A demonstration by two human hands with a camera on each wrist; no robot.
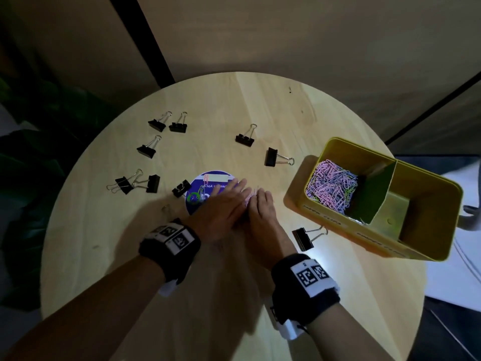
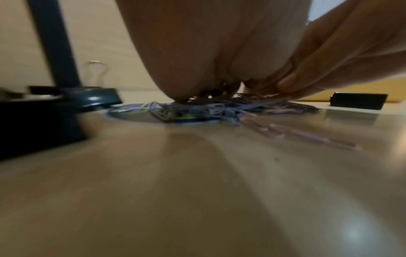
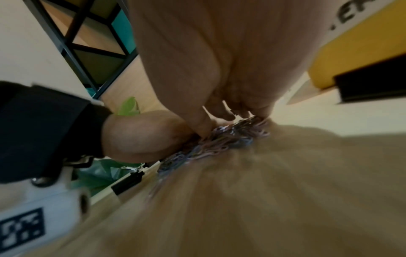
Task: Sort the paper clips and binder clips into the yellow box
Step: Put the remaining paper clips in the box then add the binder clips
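Note:
A small heap of pastel paper clips (image 1: 250,198) lies mid-table, pressed between my two hands. My left hand (image 1: 227,198) lies over it with straight fingers, partly on a round blue sticker (image 1: 201,187). My right hand (image 1: 261,206) curls thumb and fingers down round the heap's other side. The wrist views show the paper clips (image 2: 208,109) under the left fingertips and the same paper clips (image 3: 219,140) under my right hand (image 3: 228,120). The yellow box (image 1: 338,226) stands at the right; its left compartment holds many paper clips (image 1: 331,188).
Several black binder clips lie around the hands: one binder clip (image 1: 303,238) near the box's front, another binder clip (image 1: 276,157) behind, a third binder clip (image 1: 181,188) beside the sticker, more at the left. The round wooden table (image 1: 234,295) ends just past the box.

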